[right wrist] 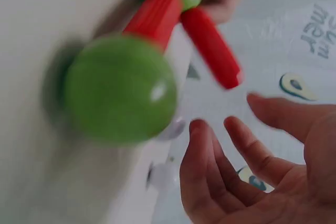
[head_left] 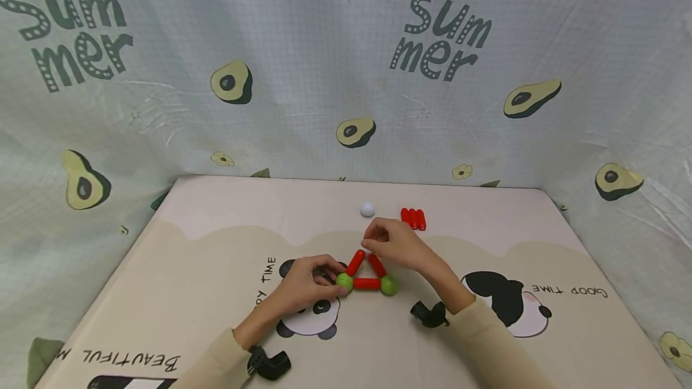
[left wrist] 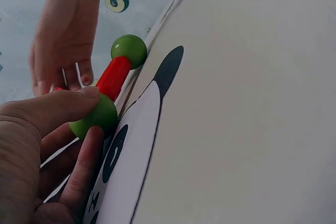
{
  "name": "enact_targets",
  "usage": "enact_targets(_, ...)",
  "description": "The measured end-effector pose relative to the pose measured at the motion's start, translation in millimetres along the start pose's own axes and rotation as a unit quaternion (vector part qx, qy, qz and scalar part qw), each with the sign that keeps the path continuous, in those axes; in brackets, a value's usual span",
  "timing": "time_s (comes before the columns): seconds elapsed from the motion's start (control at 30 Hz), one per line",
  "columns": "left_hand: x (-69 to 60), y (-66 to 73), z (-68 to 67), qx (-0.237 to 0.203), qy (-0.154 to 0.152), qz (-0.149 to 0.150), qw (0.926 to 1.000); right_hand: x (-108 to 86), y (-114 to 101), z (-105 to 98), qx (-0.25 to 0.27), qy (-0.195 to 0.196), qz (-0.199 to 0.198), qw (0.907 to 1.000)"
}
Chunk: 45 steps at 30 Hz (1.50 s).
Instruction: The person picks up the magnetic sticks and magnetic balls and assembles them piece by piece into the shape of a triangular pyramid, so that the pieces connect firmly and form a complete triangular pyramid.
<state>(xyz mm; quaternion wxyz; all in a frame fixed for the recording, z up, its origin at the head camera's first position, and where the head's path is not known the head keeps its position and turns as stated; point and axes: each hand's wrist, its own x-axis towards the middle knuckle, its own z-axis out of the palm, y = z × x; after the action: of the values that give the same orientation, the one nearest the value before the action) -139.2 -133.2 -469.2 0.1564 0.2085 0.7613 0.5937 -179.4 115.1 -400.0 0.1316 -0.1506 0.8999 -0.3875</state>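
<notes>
In the head view, a red rod (head_left: 367, 284) links two green balls, one on the left (head_left: 344, 281) and one on the right (head_left: 388, 285). A second red rod (head_left: 355, 263) slants up from the left ball, a third (head_left: 377, 265) from the right one; their upper ends stand apart. My left hand (head_left: 309, 284) pinches the left green ball (left wrist: 100, 119) between thumb and fingers. Above the slanted rods is my right hand (head_left: 397, 244), its fingers (right wrist: 247, 142) loosely bent and apart, holding nothing. The right wrist view is partly blurred.
A white ball (head_left: 367, 209) and several red rods (head_left: 413, 219) lie farther back on the table. In the right wrist view, two pale balls (right wrist: 164, 177) show beyond the large green one. A printed cloth wall (head_left: 303, 77) rises behind the table's far edge.
</notes>
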Motion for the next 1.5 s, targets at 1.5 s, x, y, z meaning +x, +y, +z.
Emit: enact_targets(1.5,1.5,-1.9,1.4,0.056,0.01,0.003,0.9984,-16.1,22,-2,0.044,-0.063,0.022,0.9968)
